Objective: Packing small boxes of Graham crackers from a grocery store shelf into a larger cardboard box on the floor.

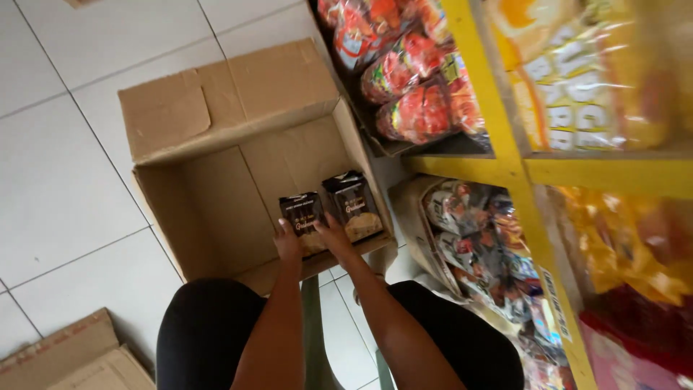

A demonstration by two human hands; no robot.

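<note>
Left hand (287, 242) and right hand (333, 235) are seen inside the box (216, 209), fingers closed on the near packet (303, 220), held upright, long axis vertical. A second packet (354, 206) stands just beyond, nearer the right hand. Shelves (498, 170) are noted rightward.

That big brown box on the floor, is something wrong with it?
A little. The cardboard box has a creased, bent back flap with scuffed patches, so it looks worn. The two dark packets inside stand upright, and both hands reach them. Nothing has spilled.
</note>
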